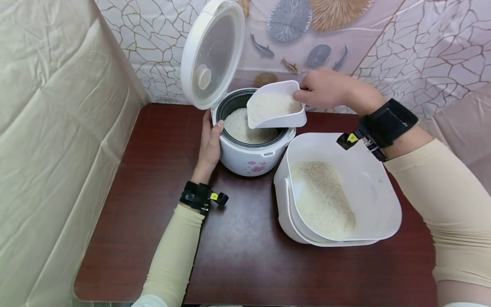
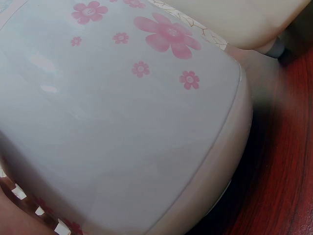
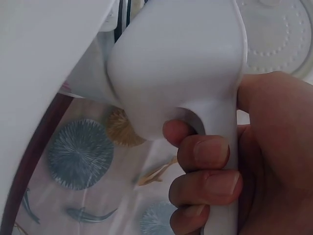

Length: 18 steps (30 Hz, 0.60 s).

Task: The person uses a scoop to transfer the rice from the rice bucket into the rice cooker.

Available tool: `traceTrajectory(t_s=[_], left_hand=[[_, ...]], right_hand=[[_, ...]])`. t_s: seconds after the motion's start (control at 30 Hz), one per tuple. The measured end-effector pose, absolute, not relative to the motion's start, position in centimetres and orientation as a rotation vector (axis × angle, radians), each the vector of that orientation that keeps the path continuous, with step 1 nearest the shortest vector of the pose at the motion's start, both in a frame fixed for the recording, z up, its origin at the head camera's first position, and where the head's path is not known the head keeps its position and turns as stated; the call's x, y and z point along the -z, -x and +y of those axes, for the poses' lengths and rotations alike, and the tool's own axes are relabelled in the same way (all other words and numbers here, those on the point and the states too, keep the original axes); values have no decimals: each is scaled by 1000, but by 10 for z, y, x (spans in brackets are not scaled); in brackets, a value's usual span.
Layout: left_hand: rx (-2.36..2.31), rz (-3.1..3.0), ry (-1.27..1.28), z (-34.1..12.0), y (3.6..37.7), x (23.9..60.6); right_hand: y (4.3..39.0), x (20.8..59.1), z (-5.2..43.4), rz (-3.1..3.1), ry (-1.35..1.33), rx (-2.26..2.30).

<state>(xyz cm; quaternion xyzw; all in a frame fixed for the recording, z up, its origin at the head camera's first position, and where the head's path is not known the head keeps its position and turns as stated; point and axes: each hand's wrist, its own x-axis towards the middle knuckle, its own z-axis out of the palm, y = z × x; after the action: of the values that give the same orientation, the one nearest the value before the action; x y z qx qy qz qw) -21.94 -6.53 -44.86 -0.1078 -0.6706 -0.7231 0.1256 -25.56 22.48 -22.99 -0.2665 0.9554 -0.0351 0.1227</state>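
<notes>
My right hand [image 1: 326, 88] grips the handle of a white scoop [image 3: 181, 58], its fingers curled round it in the right wrist view. The scoop carries rice [image 1: 270, 106] and hangs tilted over the mouth of a white rice cooker [image 1: 245, 160] with pink flowers. White rice [image 1: 241, 125] lies in the cooker's dark inner pot. My left hand [image 1: 209, 145] rests against the cooker's left side, thumb near the rim and fingers stretched along the wall. In the left wrist view the cooker's flowered side [image 2: 122, 122] fills most of the picture.
The cooker's lid [image 1: 212, 55] stands raised at the back left. A white rice bin [image 1: 368, 187] with rice on its bottom stands to the right, close to the cooker, on a dark red table [image 1: 238, 264]. Patterned cloth [image 1: 433, 47] hangs behind.
</notes>
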Motion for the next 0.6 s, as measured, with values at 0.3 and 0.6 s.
traceTrajectory(t_s=[0.3,0.6], left_hand=[[2112,-1960,303,-64,219,448],[2124,-1963,300,-65,219,449]], right_hand=[[255,228,217,2817,703,-6],[254,228,216,2847,648,-45]])
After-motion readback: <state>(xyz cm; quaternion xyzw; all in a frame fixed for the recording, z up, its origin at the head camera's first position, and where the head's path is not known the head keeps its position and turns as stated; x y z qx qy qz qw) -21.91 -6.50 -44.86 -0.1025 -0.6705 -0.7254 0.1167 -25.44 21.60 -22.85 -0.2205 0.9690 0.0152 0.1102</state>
